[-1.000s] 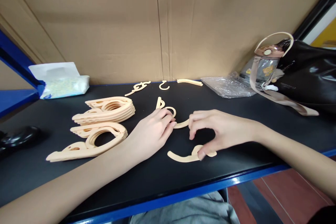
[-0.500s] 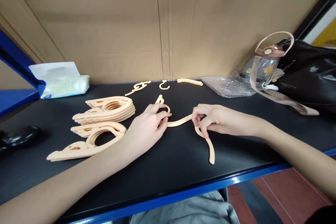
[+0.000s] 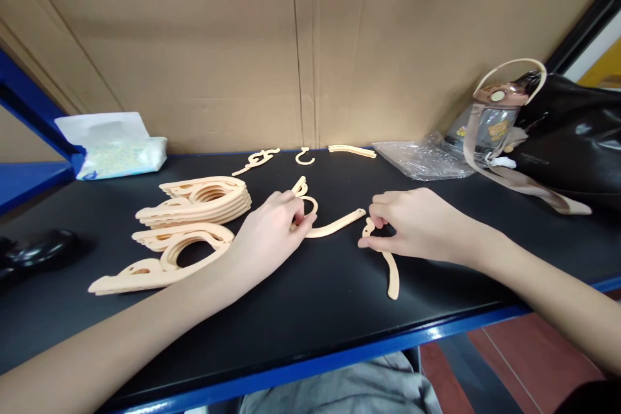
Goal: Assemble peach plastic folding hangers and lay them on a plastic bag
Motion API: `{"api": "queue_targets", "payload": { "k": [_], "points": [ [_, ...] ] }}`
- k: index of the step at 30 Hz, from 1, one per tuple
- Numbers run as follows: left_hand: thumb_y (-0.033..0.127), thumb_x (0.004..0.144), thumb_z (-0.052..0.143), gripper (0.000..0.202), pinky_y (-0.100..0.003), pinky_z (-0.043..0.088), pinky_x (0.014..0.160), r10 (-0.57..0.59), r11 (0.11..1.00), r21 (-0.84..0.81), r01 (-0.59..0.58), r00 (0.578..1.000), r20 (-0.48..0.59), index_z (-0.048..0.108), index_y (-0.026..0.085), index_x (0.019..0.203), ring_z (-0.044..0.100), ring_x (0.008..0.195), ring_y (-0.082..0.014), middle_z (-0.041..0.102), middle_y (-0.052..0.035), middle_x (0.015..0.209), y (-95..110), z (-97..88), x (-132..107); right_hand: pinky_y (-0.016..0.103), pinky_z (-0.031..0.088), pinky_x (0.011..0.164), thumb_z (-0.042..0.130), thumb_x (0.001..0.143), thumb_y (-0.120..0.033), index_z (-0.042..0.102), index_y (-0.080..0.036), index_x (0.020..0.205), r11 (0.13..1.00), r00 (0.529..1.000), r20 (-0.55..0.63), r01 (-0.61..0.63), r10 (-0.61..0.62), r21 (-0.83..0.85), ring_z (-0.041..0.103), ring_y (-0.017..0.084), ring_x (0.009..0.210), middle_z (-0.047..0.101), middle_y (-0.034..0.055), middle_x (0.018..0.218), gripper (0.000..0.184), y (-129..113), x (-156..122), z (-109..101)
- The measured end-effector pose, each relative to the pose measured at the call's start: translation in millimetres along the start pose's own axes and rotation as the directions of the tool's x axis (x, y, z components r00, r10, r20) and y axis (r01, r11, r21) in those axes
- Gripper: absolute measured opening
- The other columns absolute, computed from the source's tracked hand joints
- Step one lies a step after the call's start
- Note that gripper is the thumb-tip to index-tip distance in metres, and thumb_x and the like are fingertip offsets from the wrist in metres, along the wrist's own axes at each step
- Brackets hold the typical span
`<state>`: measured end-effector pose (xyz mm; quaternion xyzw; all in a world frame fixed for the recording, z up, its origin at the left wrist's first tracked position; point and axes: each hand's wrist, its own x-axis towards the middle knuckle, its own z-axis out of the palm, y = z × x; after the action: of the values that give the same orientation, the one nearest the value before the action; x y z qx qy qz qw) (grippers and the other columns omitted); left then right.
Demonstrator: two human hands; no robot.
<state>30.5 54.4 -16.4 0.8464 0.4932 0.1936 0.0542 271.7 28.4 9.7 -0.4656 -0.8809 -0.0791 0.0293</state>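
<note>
Near the middle of the black table, my left hand [image 3: 272,226] is closed on a cream plastic folding-hanger piece with a ring [image 3: 315,204]. Its curved arm [image 3: 337,226] reaches right and ends in a small hole. My right hand [image 3: 412,223] has its thumb and curled fingers around the upper part of a separate curved hanger arm [image 3: 392,278]. That arm's notched top end [image 3: 369,228] shows between thumb and fingers, just right of the holed end and apart from it. Part of each piece is hidden by the hands.
Left of my left hand lie stacked folded hangers, a rear stack [image 3: 208,200] and a front stack [image 3: 165,275]. Behind are a hanger part [image 3: 257,160], a hook [image 3: 305,158] and loose arms [image 3: 352,151]. Plastic wrap [image 3: 422,160], a bottle [image 3: 485,126], a black bag [image 3: 572,142] and wipes [image 3: 121,155] surround them.
My right hand has shifted slightly right and turned, its thumb now stretched left across the hanger arm. The two pieces' ends now show apart. My left hand stays almost in place.
</note>
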Motion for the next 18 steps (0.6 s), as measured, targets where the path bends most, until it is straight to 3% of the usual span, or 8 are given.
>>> {"api": "queue_targets", "payload": {
  "k": [3,4,8,12,15,18],
  "points": [
    [0.025,0.086,0.053,0.004,-0.033,0.047,0.069,-0.03,0.997,-0.075,0.027,0.999,-0.027,0.052,0.021,0.083,0.057,0.085,-0.0202,0.058,-0.0009,0.086,-2,2.6,0,0.028,0.034,0.057,0.054,0.087,-0.028,0.062,-0.018,0.077,0.999,0.999,0.001,0.04,-0.04,0.003,0.057,0.017,0.07,0.061,0.0042,0.08,0.016,3,-2,-1],
    [0.021,0.085,0.052,0.005,-0.034,0.048,0.073,-0.023,0.995,-0.101,0.019,0.999,-0.037,0.054,0.022,0.09,0.057,0.089,-0.0205,0.058,-0.0013,0.092,-3,3.8,-1,0.028,0.036,0.06,0.053,0.086,-0.022,0.062,-0.017,0.078,0.999,0.999,0.01,0.05,-0.05,0.008,0.057,0.017,0.071,0.061,0.0045,0.081,0.013,5,-3,-2],
    [0.007,0.081,0.043,0.032,-0.037,0.049,0.082,-0.01,0.973,-0.23,0.009,1.0,-0.002,0.055,0.023,0.106,0.056,0.101,-0.0211,0.058,-0.0028,0.108,-6,7.0,-3,0.03,0.041,0.069,0.049,0.085,-0.012,0.062,-0.018,0.083,0.993,0.994,0.01,0.112,-0.112,0.039,0.056,0.018,0.079,0.06,0.0048,0.089,0.015,16,-4,-1],
    [-0.008,0.067,0.031,0.058,-0.039,0.046,0.093,0.002,0.939,-0.343,0.012,0.999,0.042,0.056,0.023,0.109,0.056,0.109,-0.0195,0.059,-0.002,0.114,-7,5.5,-5,0.031,0.042,0.075,0.044,0.086,-0.005,0.061,-0.019,0.088,0.986,0.988,-0.009,0.154,-0.154,0.064,0.055,0.019,0.086,0.059,0.0047,0.097,0.022,22,-3,3],
    [-0.012,0.054,0.027,0.069,-0.039,0.044,0.096,0.043,0.949,-0.313,-0.029,0.998,0.038,0.058,0.022,0.106,0.055,0.109,-0.019,0.059,-0.002,0.111,-6,3.1,-5,0.032,0.042,0.076,0.042,0.089,-0.008,0.059,-0.019,0.087,0.982,0.986,-0.006,0.165,-0.165,0.096,0.055,0.019,0.086,0.059,0.0049,0.096,0.02,21,-2,4],
    [-0.012,0.052,0.027,0.069,-0.042,0.043,0.095,0.078,0.976,-0.204,-0.071,0.997,0.024,0.057,0.02,0.105,0.055,0.104,-0.0205,0.059,-0.0028,0.108,-2,0.8,-6,0.033,0.042,0.08,0.042,0.093,-0.014,0.061,-0.019,0.091,0.971,0.981,-0.019,0.193,-0.192,0.141,0.055,0.019,0.088,0.06,0.0042,0.095,0.02,17,0,3]
  ]
}}
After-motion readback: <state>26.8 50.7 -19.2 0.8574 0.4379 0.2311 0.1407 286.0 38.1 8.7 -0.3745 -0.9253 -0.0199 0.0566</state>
